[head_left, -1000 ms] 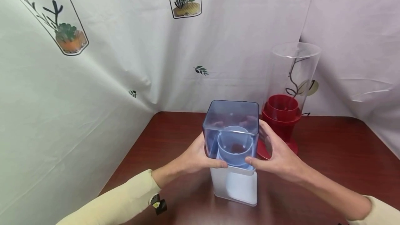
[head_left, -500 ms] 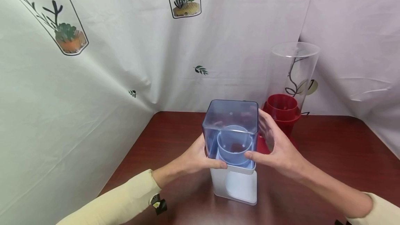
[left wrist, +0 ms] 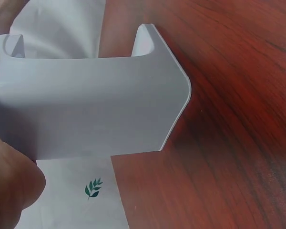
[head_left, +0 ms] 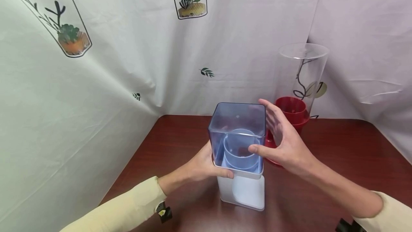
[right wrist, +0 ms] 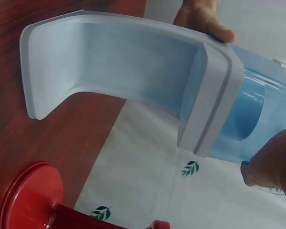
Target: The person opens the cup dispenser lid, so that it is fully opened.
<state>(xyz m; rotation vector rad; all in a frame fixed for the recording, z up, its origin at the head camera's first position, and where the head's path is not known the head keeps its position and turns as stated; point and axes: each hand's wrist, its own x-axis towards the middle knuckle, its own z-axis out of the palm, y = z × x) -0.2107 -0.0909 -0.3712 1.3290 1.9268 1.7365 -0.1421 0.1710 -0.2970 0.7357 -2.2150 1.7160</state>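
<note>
In the head view a dispenser with a clear blue square container point(head_left: 237, 117) on a white stand point(head_left: 248, 192) stands upright on the table. A round blue inner cup point(head_left: 239, 155) shows through the container. My left hand point(head_left: 204, 164) grips the left side where container and stand meet, thumb across the front. Beside the container's right side is my right hand point(head_left: 288, 146), fingers fairly straight behind it and thumb at the front. The right wrist view shows the stand's C-shaped hollow point(right wrist: 138, 57); the left wrist view shows its smooth white back point(left wrist: 100, 105).
Behind the right hand stands a red dispenser point(head_left: 291, 108) with a tall clear cylinder point(head_left: 304, 71). All of it rests on a dark red-brown wooden table point(head_left: 347, 149). White plant-printed cloth point(head_left: 244, 38) hangs at the back and left.
My right hand has slid upward along the container, its fingertips now near the top rim and its thumb higher. The left thumb has shifted slightly downward. The dispenser has stayed almost still.
</note>
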